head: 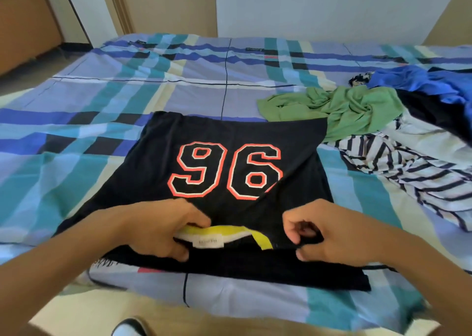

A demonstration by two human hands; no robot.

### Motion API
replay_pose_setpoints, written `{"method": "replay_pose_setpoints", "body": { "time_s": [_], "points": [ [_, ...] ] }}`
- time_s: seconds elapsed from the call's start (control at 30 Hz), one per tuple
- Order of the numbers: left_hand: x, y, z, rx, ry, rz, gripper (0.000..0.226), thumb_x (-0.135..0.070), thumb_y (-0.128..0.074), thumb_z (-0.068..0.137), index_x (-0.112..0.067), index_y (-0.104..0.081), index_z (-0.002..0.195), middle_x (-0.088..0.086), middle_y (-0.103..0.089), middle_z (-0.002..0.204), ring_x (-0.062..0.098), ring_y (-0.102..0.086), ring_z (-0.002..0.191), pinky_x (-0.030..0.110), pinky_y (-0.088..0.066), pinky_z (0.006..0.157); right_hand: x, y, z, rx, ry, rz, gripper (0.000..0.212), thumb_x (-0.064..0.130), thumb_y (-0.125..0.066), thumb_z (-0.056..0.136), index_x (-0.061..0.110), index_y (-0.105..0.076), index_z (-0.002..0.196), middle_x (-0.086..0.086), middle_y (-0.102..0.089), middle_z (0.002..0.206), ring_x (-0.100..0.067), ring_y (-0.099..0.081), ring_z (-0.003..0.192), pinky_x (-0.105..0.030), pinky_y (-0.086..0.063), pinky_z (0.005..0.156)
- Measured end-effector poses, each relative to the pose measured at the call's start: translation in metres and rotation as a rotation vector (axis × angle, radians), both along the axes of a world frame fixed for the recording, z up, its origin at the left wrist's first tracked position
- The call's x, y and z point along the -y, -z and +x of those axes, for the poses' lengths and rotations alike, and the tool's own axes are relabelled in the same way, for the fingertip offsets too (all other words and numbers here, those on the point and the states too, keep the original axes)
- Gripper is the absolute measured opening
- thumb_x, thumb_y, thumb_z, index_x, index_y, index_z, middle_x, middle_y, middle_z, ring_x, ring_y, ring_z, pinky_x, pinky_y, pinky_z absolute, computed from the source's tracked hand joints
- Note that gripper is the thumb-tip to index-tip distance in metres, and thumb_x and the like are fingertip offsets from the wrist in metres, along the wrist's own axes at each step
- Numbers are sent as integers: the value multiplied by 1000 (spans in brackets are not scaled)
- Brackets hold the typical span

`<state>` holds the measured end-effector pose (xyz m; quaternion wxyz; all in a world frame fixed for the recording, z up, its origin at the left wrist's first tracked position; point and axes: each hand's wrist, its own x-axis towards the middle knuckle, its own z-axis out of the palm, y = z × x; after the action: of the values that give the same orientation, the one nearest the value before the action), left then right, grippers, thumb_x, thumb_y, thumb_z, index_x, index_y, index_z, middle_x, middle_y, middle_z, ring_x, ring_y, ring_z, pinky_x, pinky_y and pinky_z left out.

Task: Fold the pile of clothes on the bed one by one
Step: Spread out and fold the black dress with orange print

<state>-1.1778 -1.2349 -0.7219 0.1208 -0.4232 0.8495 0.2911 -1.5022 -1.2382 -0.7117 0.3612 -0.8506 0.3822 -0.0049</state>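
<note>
A black shirt [229, 136] with a red-and-white "96" lies flat on the bed, its yellow-and-white collar toward me. My left hand [158, 231] pinches the collar edge at the near left. My right hand [329, 233] pinches the black fabric at the near right, fingers curled round a fold. To the right lies the pile of clothes: a crumpled green garment [344, 108], a striped white-and-navy one [413, 167], a blue one [419, 80] and a black one [431, 113].
The bed [102, 101] is covered by a blue, teal and cream checked sheet. A wooden wardrobe or door stands behind at the left, a white wall behind. The bed's near edge runs along the bottom, with a shoe [130, 326] below it.
</note>
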Motion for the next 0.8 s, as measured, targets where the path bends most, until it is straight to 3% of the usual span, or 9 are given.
{"method": "replay_pose_setpoints", "body": {
  "time_s": [0.1, 0.17, 0.3, 0.4, 0.53, 0.63, 0.7, 0.8],
  "points": [
    [-14, -6, 1, 71, 24, 242, 21, -47, -75, 79, -39, -66, 96, -14, -64, 91, 7, -61, 80, 17, -49, 68, -7, 5, -8, -119, -34, 211, 28, 33, -83, 76, 20, -58, 77, -1, -63, 71, -6, -52, 62, -23, -45, 62],
    [-12, -14, 2, 31, -54, 248, 13, -51, -65, 88, -40, -68, 92, -16, -68, 89, 6, -65, 77, 18, -51, 70, -1, 9, -11, -19, 135, 80, 32, 39, -80, 79, 19, -56, 71, 4, -57, 63, -3, -49, 58, -20, -42, 58],
    [17, -11, 16, -82, -336, -124, 20, -51, -56, 94, -35, -68, 89, -15, -66, 89, 4, -63, 81, 28, -54, 79, 26, 15, -19, 112, 596, -240, 32, 41, -73, 84, 22, -52, 69, 8, -53, 60, -6, -48, 55, -23, -41, 59],
    [50, 9, 36, 57, -443, -345, 27, -55, -56, 90, -36, -66, 107, -13, -58, 102, 7, -56, 99, 34, -48, 91, 48, 28, -26, -41, 769, -219, 27, 47, -69, 86, 22, -57, 88, 4, -62, 78, -14, -60, 75, -33, -49, 71],
    [83, 26, 57, 123, -674, -410, 44, -51, -62, 89, -23, -62, 124, 7, -54, 123, 29, -52, 116, 42, -44, 101, 75, 44, -28, -145, 854, -186, 39, 53, -66, 87, 21, -58, 110, 6, -62, 97, -20, -62, 97, -40, -50, 89],
    [99, 36, 63, 129, -746, -439, 49, -52, -64, 88, -19, -61, 125, 12, -52, 126, 35, -51, 118, 45, -43, 102, 91, 52, -28, -132, 876, -172, 34, 46, -66, 89, 13, -61, 83, -4, -62, 81, -27, -64, 83, -40, -51, 80],
    [104, 38, 63, 146, -751, -453, 50, -53, -64, 87, -20, -59, 124, 13, -52, 127, 35, -50, 119, 45, -44, 101, 94, 50, -32, -92, 841, -119, 39, 34, -68, 90, 14, -48, 62, -7, -50, 63, -27, -54, 62, -35, -45, 67],
    [112, 41, 65, 186, -748, -432, 52, -55, -62, 87, -20, -56, 125, 13, -50, 129, 35, -48, 120, 45, -44, 101, 98, 32, -48, -116, 783, 40, 40, 21, -70, 89, 13, -46, 58, -5, -44, 55, -17, -41, 51, -29, -35, 60]
  ]
}}
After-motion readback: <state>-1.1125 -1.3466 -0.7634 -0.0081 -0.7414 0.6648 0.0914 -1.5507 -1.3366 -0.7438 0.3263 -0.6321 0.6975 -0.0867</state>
